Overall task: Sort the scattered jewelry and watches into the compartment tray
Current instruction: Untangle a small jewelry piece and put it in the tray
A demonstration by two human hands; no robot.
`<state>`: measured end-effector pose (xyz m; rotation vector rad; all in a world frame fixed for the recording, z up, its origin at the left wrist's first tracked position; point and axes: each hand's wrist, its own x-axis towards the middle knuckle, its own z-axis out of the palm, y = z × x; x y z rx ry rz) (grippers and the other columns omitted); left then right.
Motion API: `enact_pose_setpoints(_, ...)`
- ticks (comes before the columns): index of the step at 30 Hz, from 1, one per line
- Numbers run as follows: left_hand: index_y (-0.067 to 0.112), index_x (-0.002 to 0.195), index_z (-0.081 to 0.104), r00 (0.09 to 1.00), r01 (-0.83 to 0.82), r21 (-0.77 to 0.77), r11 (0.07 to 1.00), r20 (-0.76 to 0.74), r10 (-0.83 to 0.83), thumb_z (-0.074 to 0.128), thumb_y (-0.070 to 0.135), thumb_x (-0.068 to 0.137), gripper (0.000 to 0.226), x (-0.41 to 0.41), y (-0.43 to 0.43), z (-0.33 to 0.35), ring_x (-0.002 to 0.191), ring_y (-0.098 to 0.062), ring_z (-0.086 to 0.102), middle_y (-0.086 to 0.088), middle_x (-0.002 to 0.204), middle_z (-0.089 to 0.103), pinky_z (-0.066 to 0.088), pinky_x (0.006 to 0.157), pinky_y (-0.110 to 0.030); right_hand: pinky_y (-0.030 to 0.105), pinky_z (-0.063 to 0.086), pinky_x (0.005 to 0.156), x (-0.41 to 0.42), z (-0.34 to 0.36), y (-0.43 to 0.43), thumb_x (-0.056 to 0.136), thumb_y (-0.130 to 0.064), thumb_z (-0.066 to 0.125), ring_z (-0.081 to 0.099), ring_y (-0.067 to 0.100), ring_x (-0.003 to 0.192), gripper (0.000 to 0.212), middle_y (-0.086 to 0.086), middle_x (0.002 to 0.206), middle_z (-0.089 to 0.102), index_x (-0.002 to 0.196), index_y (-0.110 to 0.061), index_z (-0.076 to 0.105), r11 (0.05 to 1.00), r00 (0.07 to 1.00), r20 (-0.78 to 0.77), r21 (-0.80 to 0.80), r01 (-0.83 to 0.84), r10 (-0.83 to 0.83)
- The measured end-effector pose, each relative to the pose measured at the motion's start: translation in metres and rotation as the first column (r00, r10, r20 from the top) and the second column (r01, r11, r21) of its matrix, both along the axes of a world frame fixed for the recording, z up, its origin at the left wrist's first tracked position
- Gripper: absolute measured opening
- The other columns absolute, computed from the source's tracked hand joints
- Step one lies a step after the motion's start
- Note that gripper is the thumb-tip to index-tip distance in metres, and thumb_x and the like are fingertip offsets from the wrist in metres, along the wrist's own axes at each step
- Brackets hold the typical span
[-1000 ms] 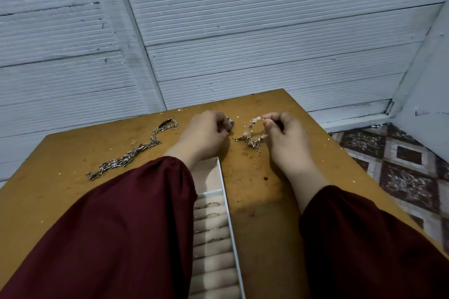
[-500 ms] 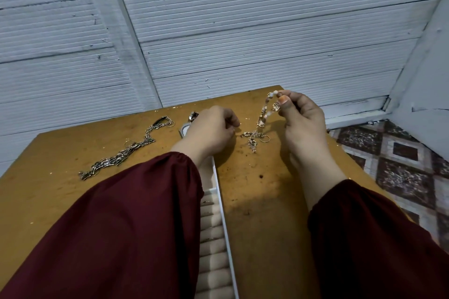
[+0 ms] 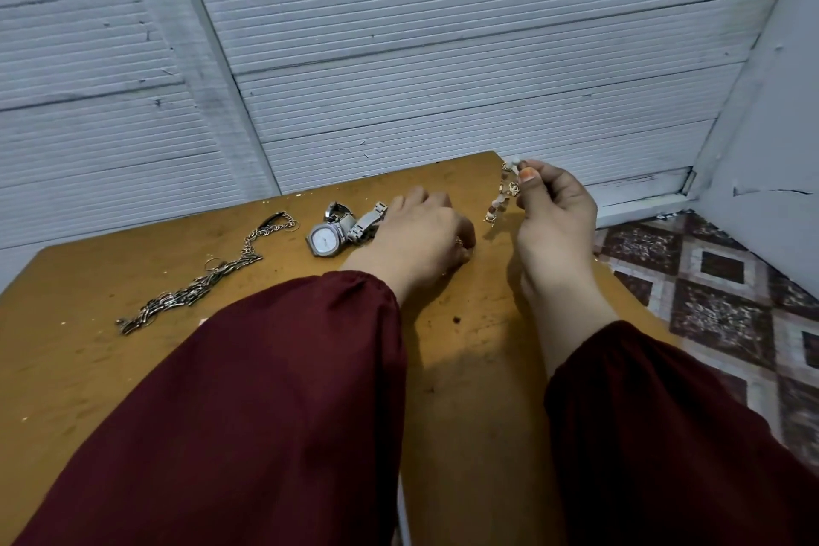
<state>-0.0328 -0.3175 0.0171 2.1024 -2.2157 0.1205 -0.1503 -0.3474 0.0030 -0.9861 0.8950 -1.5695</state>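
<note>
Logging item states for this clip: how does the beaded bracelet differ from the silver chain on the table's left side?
The beaded bracelet hangs in the air, pinched by the right hand; the silver chain lies untouched on the table. The beaded bracelet shows pale and brownish beads with gold charms; the silver chain is plain metal links. The bracelet dangles nearly upright; the chain stretches diagonally. Neither is in a tray.

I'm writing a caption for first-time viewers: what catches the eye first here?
The right hand pinches a beaded bracelet that dangles over the far right corner of the table. A silver watch lies just left of the left hand, which rests curled on the wood. Further left sprawls a tangle of silver chains.
</note>
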Motion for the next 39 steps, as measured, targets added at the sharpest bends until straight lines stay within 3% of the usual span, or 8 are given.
enact_pose_setpoints(5,0.031,0.111,0.067,0.995,0.029,-0.028,0.999,0.093,-0.026,0.060,0.036,0.090,0.023,-0.005,-0.001,0.004,0.117,-0.026,0.035,0.000,0.119,0.051,0.026,0.089,-0.035,0.014,0.042,0.045,-0.001,0.005,0.005,0.096,-0.006,0.052,0.053,-0.004,0.046,0.017,-0.008,0.063,0.059,0.084,-0.016,0.059,0.999,0.998,0.055,0.031,-0.035,0.033)
enact_pose_setpoints(13,0.011,0.112,0.061,0.960,0.093,-0.107,0.990,0.274,-0.060,0.036,0.026,0.100,0.031,-0.014,-0.003,-0.010,0.118,-0.029,0.035,-0.006,0.120,0.051,0.027,0.091,-0.038,0.021,0.045,0.053,0.000,0.001,0.001,0.094,-0.008,0.056,0.052,0.005,0.055,0.019,-0.004,0.069,0.059,0.082,-0.020,0.062,0.997,0.999,0.022,0.066,-0.031,0.030)
enact_pose_setpoints(17,0.010,0.111,0.061,0.980,0.010,-0.055,0.998,0.199,0.001,0.042,0.028,0.097,0.030,-0.014,-0.006,-0.010,0.118,-0.030,0.034,-0.009,0.122,0.048,0.026,0.094,-0.040,0.028,0.046,0.053,0.001,0.001,0.001,0.095,-0.008,0.054,0.055,0.006,0.049,0.018,-0.003,0.070,0.061,0.083,-0.018,0.061,0.996,0.998,0.050,0.066,-0.052,0.048)
enact_pose_setpoints(22,0.013,0.116,0.060,0.986,-0.066,0.010,0.998,0.155,0.064,0.052,0.041,0.092,0.038,-0.014,-0.008,-0.007,0.125,-0.031,0.029,-0.009,0.130,0.041,0.024,0.101,-0.041,0.022,0.044,0.050,0.001,0.000,0.001,0.095,-0.009,0.055,0.053,0.001,0.047,0.017,-0.011,0.056,0.061,0.083,-0.018,0.061,0.997,0.999,0.025,0.069,-0.039,0.037)
enact_pose_setpoints(27,0.014,0.118,0.060,0.983,-0.099,0.051,0.994,0.157,0.090,0.052,0.044,0.093,0.040,-0.014,-0.010,-0.007,0.126,-0.032,0.027,-0.010,0.131,0.040,0.022,0.102,-0.043,0.035,0.045,0.057,0.001,-0.002,0.000,0.094,-0.012,0.057,0.054,0.011,0.053,0.017,-0.007,0.062,0.061,0.081,-0.021,0.062,0.996,0.999,0.016,0.080,-0.043,0.042)
enact_pose_setpoints(33,0.019,0.109,0.063,0.995,-0.102,0.056,0.993,0.026,0.101,0.058,0.040,0.088,0.030,-0.011,-0.010,-0.008,0.122,-0.030,0.031,-0.007,0.127,0.044,0.025,0.097,-0.042,0.020,0.043,0.049,0.001,-0.002,-0.001,0.095,-0.010,0.056,0.050,-0.002,0.045,0.017,-0.013,0.055,0.059,0.081,-0.020,0.061,0.997,0.999,0.018,0.074,-0.032,0.031)
enact_pose_setpoints(39,0.028,0.088,0.051,0.999,-0.008,-0.083,0.996,-0.051,0.004,0.055,0.027,0.089,0.004,-0.014,-0.005,-0.005,0.102,-0.023,0.043,0.003,0.098,0.061,0.024,0.077,-0.034,0.012,0.043,0.051,0.001,-0.003,-0.002,0.094,-0.008,0.056,0.053,-0.005,0.048,0.017,-0.004,0.072,0.060,0.082,-0.019,0.061,0.998,1.000,0.012,0.063,-0.027,0.026)
